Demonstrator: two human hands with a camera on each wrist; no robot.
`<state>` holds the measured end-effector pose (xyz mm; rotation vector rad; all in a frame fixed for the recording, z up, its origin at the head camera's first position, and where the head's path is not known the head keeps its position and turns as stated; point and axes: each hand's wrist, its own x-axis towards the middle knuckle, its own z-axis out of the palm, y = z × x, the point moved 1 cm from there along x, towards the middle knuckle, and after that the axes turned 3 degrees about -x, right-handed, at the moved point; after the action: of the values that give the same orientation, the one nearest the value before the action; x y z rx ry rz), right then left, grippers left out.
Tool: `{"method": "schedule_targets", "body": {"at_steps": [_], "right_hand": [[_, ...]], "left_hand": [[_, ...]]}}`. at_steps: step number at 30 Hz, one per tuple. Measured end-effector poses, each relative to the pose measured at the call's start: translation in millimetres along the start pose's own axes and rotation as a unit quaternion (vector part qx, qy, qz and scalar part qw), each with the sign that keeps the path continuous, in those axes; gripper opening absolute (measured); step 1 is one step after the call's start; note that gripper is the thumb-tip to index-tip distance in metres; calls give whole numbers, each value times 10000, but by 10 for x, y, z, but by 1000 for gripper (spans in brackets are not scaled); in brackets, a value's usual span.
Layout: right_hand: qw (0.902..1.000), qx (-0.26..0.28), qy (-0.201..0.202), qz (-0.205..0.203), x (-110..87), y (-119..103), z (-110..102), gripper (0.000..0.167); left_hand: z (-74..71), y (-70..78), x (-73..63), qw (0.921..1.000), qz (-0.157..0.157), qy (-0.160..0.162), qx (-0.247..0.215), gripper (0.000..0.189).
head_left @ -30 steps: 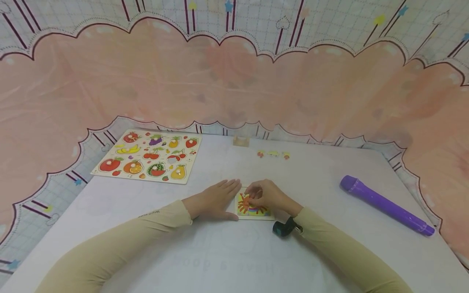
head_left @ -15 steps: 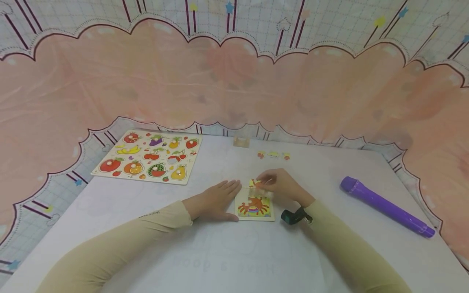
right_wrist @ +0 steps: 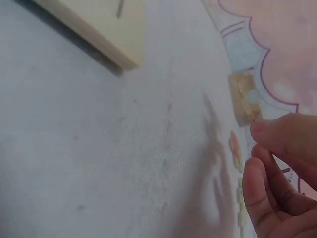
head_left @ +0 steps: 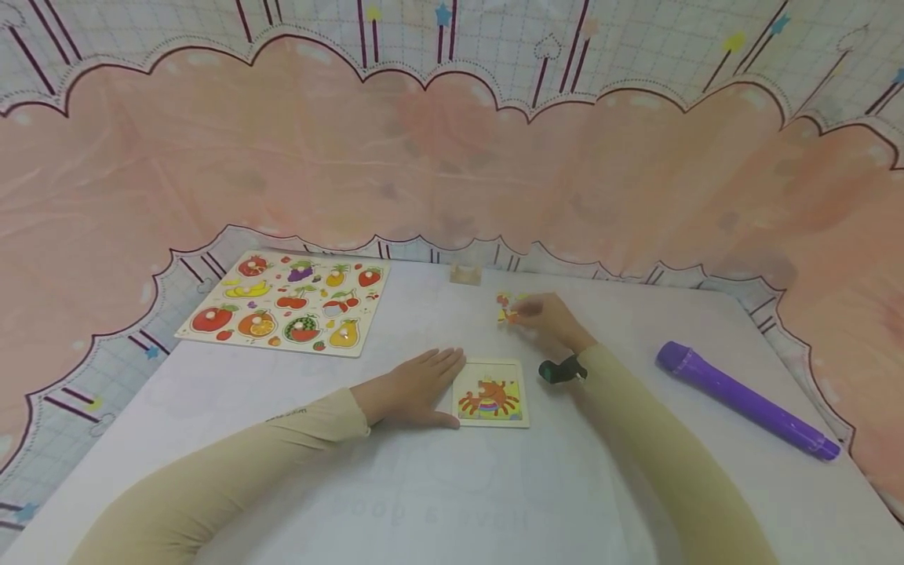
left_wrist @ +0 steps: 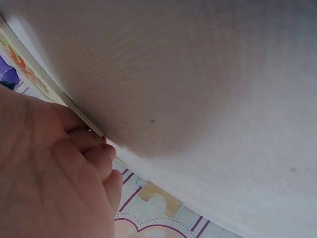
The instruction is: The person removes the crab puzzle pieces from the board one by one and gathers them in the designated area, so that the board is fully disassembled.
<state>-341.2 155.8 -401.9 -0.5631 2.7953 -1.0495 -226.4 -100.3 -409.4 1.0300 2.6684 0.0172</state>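
Observation:
A small square crab jigsaw (head_left: 490,396) in a pale wooden frame lies on the white table; its upper part shows bare pale wood. My left hand (head_left: 417,388) rests at the frame's left side, fingers stretched along it and thumb near the lower corner. In the left wrist view, the fingertips (left_wrist: 101,146) lie right at the frame's edge. Beyond the frame, my right hand (head_left: 554,320) pinches an orange and yellow puzzle piece (head_left: 506,316) close to a row of small colourful pieces. That row (right_wrist: 236,148) shows beside the fingers in the right wrist view, where the held piece is hidden.
A fruit peg puzzle board (head_left: 282,306) lies at the back left. Near the back edge stands a notched tan block (head_left: 464,275). A purple toy microphone (head_left: 749,400) lies on the right. Behind the table hangs a patterned cloth (head_left: 452,173).
My right hand has lifted the puzzle piece from the top of the jigsaw and carried it away towards the back row. The left hand stays at the frame.

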Motion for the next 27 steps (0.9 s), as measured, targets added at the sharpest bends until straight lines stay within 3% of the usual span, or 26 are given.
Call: {"method": "schedule_targets", "body": {"at_steps": [11,27], "right_hand": [[9990,37,-8,456,215,95,121,32],[9953,-134,-99,954,189,6,139,31]], "left_hand": [[-10,-3,-11,10000,40,53,-44,99],[-22,8,-20,9999,81,74,-7,98]]}}
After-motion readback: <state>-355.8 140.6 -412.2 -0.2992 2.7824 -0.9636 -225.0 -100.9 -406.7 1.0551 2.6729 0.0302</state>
